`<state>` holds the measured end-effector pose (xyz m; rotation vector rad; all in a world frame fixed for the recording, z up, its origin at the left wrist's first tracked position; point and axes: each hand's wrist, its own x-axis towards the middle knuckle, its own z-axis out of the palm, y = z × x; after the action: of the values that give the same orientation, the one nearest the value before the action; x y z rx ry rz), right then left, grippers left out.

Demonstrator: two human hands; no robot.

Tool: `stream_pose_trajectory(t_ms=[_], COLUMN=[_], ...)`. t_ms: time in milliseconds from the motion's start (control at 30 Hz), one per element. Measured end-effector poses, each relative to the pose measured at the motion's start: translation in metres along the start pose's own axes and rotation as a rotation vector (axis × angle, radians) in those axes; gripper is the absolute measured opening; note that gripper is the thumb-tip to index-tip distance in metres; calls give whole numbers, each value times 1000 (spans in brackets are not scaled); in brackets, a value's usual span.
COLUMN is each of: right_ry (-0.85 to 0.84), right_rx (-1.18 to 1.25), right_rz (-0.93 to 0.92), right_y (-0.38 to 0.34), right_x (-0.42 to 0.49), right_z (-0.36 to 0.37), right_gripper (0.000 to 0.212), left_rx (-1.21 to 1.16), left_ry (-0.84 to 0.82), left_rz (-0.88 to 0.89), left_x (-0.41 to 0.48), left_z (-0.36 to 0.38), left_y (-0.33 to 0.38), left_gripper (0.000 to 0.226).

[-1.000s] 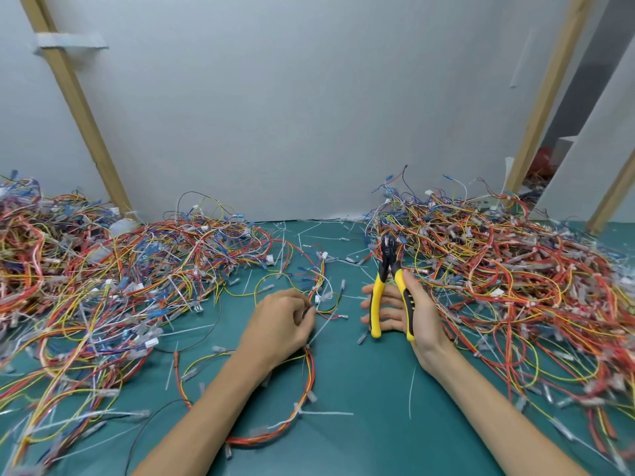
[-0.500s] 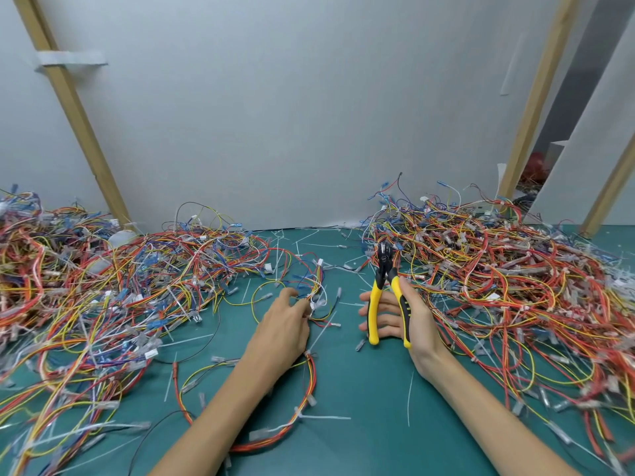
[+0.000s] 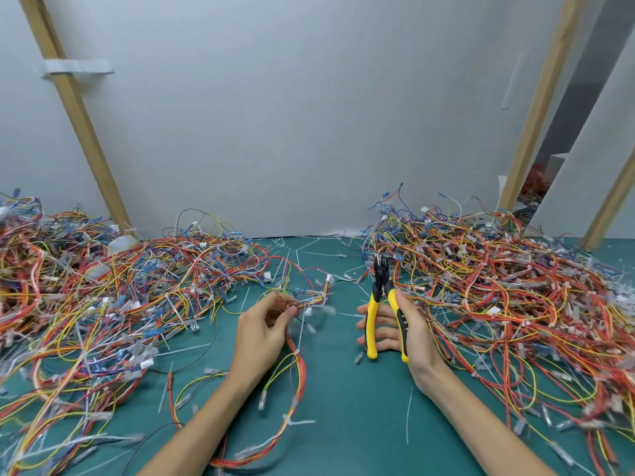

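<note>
Wire harness [image 3: 302,372]: lay looped mid-worktop [image 3: 343,424], one end held up by the left hand [image 3: 261,333], fingers [image 3: 286,315] pinching the bundle. Cutters [image 3: 382,293]: stood upright in the right hand [image 3: 410,334], fingers curled round both handles. Best handling, by my judgement: keep the bundle taut, nip only the cable tie [image 3: 298,350], spare the insulation.

left grip [image 3: 262,333], thumb and fingertips pinched together, right grip [image 3: 419,334] upright, fingers curled, palm facing left

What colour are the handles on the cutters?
Yellow with black grips, on the cutters in the right hand; head view.
</note>
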<state>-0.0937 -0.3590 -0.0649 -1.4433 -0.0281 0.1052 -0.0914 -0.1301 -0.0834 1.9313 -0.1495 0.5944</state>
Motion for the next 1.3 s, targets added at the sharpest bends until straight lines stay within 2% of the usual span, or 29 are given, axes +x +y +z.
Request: stream_pose_trajectory(t_ms=[167,267,333,433,500,633,800,867,967,1033,1167,1200,1300], right_ry=[15,30,58,84,52,-96,-77,-122,-295,-338,-261,-203,-55], right_rx=[-6,-51,-144,-349,-472,-444,-619,-582,-395,-396,-431,-511,-994], right_rz=[-11,-61,-151,-344,-413,-305,-250,-115,205,267,229,167,-155], right_y=[2,4,9,14,15,10,2,-4,-13,-16,-15,-15,-10], right_x=[1,0,-2,-4,-6,-9,-15,-16,-20,-23,-25,-27,-28], right_z=[2,4,5,7,7,11,21,21,22,23,28,29,27], right_gripper=[69,67,62,66,62,56,71,74,70,68,61,62,57], left_rx=[-224,-377,-501,-690,-724,-594,-431,-365,-279,-226,-179,-176,-202], left_ry=[11,38,22,-40,-51,3,68,108,133,115,113,111,110], left_rz=[-274,-330,-361,-402,-390,-325,-254,-222,-183,-140,-49,-41,-49], left_x=[3,5,7,7,5,3,3,3,1,-1,-5,-5,-6], left_z=[1,-1,-3,-4,-4,-2,1,0,-2,-2,2,2,1], left_y=[-5,-5,-5,-3,-1,0,0,1,3,6,12,13,15], left_gripper=[19,13,11,15,16,18,6,11,17,19,21,21,22])
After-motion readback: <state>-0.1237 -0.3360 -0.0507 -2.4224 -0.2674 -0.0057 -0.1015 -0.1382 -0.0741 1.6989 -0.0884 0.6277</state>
